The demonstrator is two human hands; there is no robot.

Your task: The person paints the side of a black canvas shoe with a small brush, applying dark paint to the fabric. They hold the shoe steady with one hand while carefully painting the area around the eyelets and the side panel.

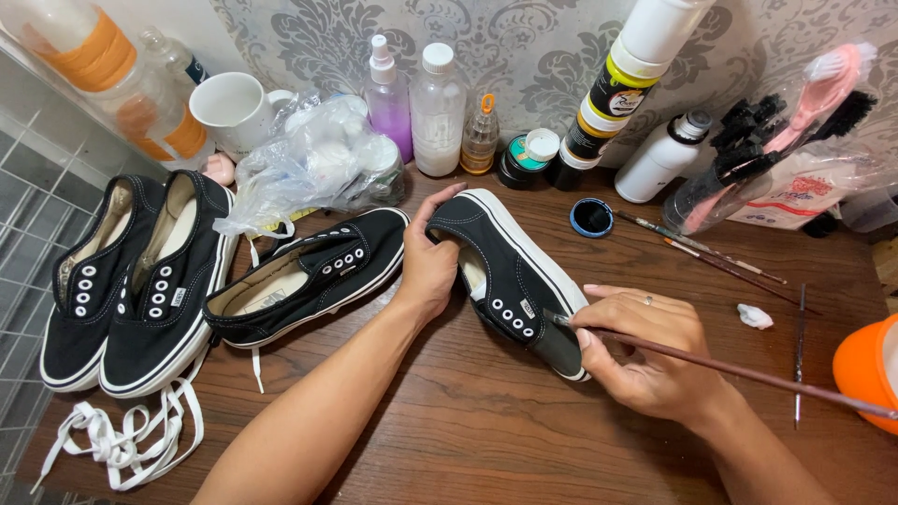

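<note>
Brush tip on the toe of a laceless black canvas sneaker with white rubber sole (510,271), mid-table, tilted on its side.
The left hand (428,266) wraps its fingers around the heel; the right hand (655,351) pinches a long thin brown paintbrush (748,372). Painting looks underway. Three matching sneakers (178,281) wait to the left beside loose white laces (131,435); an open small round paint pot (591,217) sits behind on the dark wood table (524,430).

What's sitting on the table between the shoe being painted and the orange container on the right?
In the head view, a small white wad and a thin metal tool lie on the wooden table between the shoe and the orange container.
</note>
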